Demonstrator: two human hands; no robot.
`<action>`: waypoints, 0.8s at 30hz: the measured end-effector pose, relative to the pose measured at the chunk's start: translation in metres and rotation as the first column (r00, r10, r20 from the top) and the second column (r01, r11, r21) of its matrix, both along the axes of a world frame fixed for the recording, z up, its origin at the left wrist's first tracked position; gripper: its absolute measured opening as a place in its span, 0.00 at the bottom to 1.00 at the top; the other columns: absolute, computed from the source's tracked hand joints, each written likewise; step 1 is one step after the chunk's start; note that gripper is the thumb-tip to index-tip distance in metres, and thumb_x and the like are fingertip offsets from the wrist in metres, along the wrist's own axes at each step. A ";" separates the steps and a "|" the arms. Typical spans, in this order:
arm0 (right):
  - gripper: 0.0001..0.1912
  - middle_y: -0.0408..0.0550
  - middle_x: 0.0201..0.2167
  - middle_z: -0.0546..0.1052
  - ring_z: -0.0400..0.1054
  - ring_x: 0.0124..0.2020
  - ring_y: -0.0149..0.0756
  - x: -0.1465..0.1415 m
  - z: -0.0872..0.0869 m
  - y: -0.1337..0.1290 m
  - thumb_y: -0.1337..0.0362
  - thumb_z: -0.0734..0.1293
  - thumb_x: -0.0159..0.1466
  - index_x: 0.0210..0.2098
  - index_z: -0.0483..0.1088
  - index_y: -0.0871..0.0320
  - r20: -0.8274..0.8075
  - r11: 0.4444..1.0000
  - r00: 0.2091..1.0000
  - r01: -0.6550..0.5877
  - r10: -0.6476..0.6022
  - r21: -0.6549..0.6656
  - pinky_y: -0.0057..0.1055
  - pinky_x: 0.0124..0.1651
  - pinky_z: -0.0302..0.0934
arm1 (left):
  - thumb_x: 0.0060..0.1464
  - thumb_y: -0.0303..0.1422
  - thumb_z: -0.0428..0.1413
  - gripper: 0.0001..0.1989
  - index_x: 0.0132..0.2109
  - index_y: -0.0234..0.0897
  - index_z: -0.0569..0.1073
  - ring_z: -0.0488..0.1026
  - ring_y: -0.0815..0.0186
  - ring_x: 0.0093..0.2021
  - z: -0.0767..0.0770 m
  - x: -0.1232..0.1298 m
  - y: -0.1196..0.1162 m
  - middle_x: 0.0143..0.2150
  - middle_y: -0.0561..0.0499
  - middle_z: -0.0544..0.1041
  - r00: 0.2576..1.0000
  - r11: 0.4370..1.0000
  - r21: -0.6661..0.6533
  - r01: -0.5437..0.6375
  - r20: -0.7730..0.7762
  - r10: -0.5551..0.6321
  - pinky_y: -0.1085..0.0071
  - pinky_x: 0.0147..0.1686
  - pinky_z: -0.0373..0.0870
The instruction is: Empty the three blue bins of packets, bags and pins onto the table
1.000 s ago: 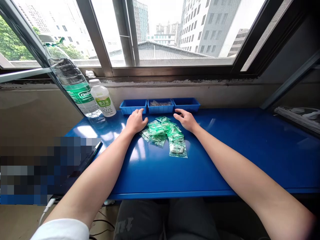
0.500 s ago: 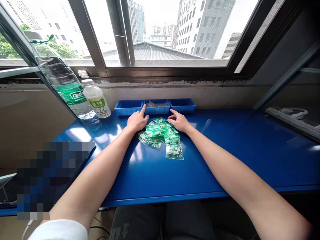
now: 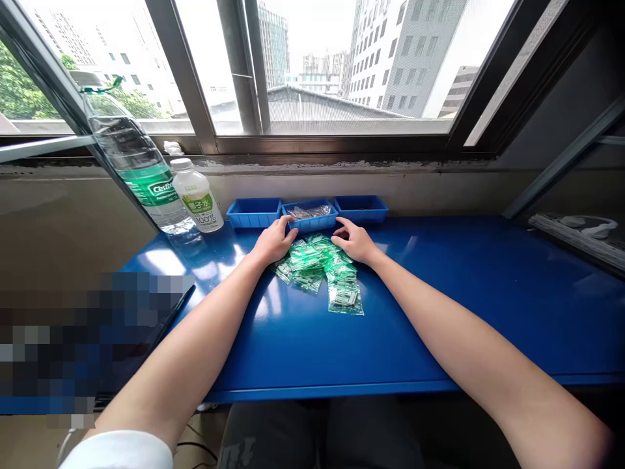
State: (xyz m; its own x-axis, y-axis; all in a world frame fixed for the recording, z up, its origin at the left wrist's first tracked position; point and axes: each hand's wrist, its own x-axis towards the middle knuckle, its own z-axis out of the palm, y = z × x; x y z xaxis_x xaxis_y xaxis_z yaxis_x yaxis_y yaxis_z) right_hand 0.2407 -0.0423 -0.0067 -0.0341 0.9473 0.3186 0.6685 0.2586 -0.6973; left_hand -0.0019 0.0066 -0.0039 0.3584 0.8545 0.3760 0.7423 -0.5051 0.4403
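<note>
Three blue plastic bins stand in a row at the back of the table. The middle bin [image 3: 312, 225] contains small clear packets [image 3: 308, 212] and juts slightly forward of the other two. Its left front corner is held by the bent fingers of my left hand [image 3: 274, 243]. At the right front corner, my right hand [image 3: 357, 243] has its index finger against the bin, thumb lower and apart. Just below and between both hands lies a heap of green-tinted clear packets [image 3: 312, 257] with small pieces inside; the pieces' kind cannot be made out.
Left of the middle bin is the left bin [image 3: 254, 220]; the right bin [image 3: 361, 213] holds something dark. A large water bottle [image 3: 146, 176] and a smaller white-capped bottle [image 3: 199, 198] stand back left. A blurred-out dark object [image 3: 141, 319] lies left. White headphones [image 3: 588, 225] rest far right.
The middle bin has come slightly forward, out of line with its neighbours. My left index finger, stretched over its corner before, is now bent. The whole view has shifted slightly.
</note>
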 end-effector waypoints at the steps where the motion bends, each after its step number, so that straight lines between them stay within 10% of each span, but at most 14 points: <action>1: 0.27 0.50 0.38 0.78 0.71 0.37 0.38 0.000 -0.001 -0.001 0.61 0.66 0.57 0.54 0.64 0.61 -0.026 0.999 1.000 0.008 -0.007 0.031 0.33 0.41 0.63 | 0.59 0.44 0.47 0.21 0.55 0.40 0.66 0.71 0.57 0.43 0.000 0.000 -0.001 0.47 0.44 0.74 0.999 1.000 0.000 0.003 0.034 -0.003 0.63 0.45 0.66; 10: 0.16 0.43 0.20 0.72 0.64 0.23 0.33 0.000 0.000 -0.004 0.50 0.62 0.60 0.25 0.64 0.55 -0.100 0.969 0.980 0.188 -0.173 0.159 0.29 0.29 0.55 | 0.58 0.46 0.48 0.18 0.33 0.36 0.72 0.66 0.69 0.28 0.002 -0.008 -0.006 0.25 0.54 0.70 0.913 0.998 -0.032 0.047 0.406 -0.030 0.74 0.30 0.61; 15: 0.20 0.45 0.21 0.73 0.65 0.24 0.34 0.001 -0.001 -0.001 0.48 0.59 0.62 0.24 0.66 0.56 -0.101 0.960 0.971 0.231 -0.217 0.156 0.29 0.30 0.55 | 0.55 0.47 0.51 0.19 0.32 0.34 0.74 0.70 0.68 0.25 0.003 -0.009 -0.009 0.23 0.54 0.71 0.880 0.998 -0.043 0.044 0.475 -0.018 0.73 0.29 0.64; 20: 0.18 0.47 0.27 0.77 0.69 0.31 0.38 0.003 -0.003 0.004 0.49 0.60 0.62 0.30 0.72 0.56 -0.042 0.964 0.968 0.249 -0.246 0.091 0.30 0.33 0.56 | 0.53 0.47 0.53 0.25 0.52 0.36 0.69 0.72 0.65 0.24 0.004 -0.006 -0.007 0.23 0.55 0.74 0.865 0.989 -0.150 -0.021 0.494 0.093 0.70 0.31 0.67; 24: 0.17 0.47 0.26 0.77 0.69 0.31 0.37 0.003 0.001 0.002 0.53 0.60 0.61 0.28 0.73 0.57 -0.025 0.980 0.981 0.191 -0.190 0.062 0.30 0.33 0.56 | 0.51 0.45 0.55 0.18 0.40 0.35 0.74 0.72 0.64 0.26 0.005 -0.007 -0.004 0.25 0.52 0.76 0.903 0.975 -0.220 -0.027 0.413 0.118 0.69 0.31 0.66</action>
State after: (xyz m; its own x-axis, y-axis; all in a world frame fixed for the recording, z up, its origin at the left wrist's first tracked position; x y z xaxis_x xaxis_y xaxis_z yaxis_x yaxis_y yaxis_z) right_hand 0.2441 -0.0406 -0.0053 0.1516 0.9134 0.3778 0.6969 0.1723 -0.6961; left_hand -0.0089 0.0022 0.0010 0.1395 0.9461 0.2923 0.4949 -0.3223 0.8070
